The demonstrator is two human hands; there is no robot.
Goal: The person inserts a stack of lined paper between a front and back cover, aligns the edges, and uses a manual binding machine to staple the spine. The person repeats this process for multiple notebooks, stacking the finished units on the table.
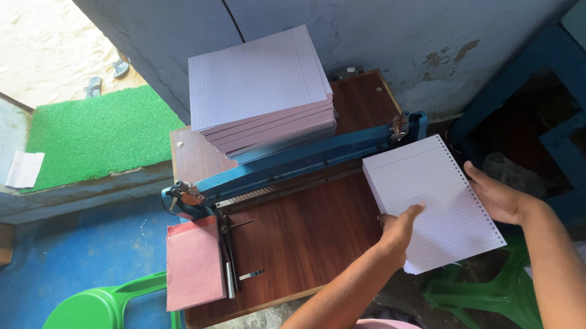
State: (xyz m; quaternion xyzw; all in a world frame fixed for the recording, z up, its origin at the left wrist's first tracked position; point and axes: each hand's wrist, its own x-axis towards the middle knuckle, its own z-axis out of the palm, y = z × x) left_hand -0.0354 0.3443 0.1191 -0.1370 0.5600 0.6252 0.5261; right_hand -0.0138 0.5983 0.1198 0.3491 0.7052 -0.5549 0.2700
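Item: sheaf of ruled paper (433, 199), white, with a row of punched holes along its right edge. Location: right end of the wooden desk (298, 240), part of it overhanging the desk's edge, just beside the end of the blue punching machine (286, 165).

Left hand (399, 227): grasping the sheaf's near left edge, thumb on top, fingers underneath.

Right hand (498, 195): laid against the punched right edge, fingers curled about it from outside, not clenched.

Handling note: the sheets appear squared; to keep them so, both hands should press inward evenly and carry the sheaf level, since loose leaves would likely fan at the unsupported corner.

Other stock: tall stack of ruled sheets (260, 91) behind the machine, at the wall; pink card covers (193, 264) at the desk's left front corner; a metal hand tool (229, 255) just beside them; green plastic stool (105, 325) on the floor, lower left.
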